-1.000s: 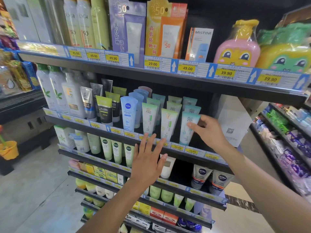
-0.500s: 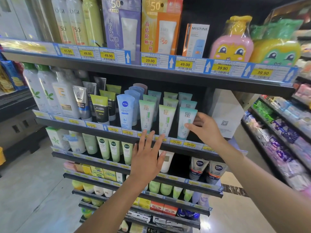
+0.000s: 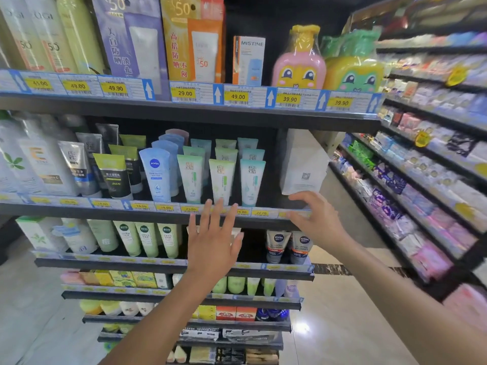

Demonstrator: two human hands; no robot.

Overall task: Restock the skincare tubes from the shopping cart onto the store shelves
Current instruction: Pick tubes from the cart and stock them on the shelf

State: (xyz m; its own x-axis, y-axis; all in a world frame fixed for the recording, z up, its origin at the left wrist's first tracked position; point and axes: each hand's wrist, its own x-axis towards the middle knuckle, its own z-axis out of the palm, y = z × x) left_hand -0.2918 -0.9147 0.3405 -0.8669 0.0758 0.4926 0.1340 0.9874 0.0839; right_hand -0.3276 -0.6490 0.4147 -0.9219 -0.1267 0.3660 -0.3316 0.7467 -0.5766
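Skincare tubes [image 3: 220, 180] stand cap-down in neat rows on the middle shelf [image 3: 79, 212] at frame centre, labels facing out so shoppers can read them. The left hand [image 3: 213, 246], just below them, is flat with fingers spread and holds nothing. The right hand [image 3: 317, 222], right of centre by the price strip [image 3: 166, 207], is loosely curved and also empty. No cart is in view; fetching another tube likely comes next.

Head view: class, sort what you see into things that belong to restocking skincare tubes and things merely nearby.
Job: front teal tube; tube shelf; left hand; right hand.
Nearby: orange sunscreen box; pink cartoon bottle; white carton.
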